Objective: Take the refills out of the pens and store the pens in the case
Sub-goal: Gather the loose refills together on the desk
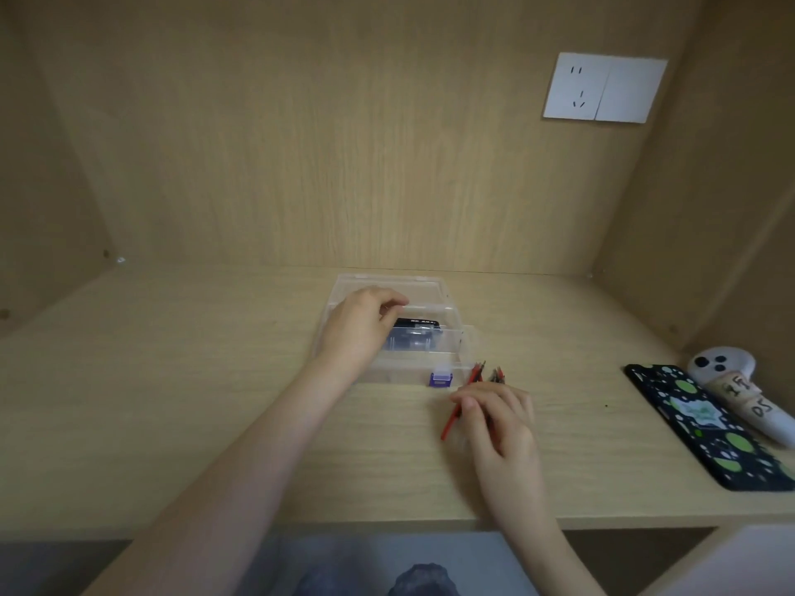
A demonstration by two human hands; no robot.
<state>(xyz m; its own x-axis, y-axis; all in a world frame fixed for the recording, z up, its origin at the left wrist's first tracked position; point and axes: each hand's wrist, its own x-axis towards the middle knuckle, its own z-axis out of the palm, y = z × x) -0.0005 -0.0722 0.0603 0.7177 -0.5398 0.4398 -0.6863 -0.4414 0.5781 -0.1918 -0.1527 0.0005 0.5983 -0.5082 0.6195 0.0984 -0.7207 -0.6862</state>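
Clear plastic case [434, 290] held by the left hand [365, 326], fingers apparently curled round its wall; right hand [501, 419] pinches a red pen [449, 423]; pin the case firmly while loading

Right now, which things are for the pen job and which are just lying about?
For the job: clear case, red pens, left hand on the case, right hand gripping the pens.
Just lying about: phone, white controller, wall socket.
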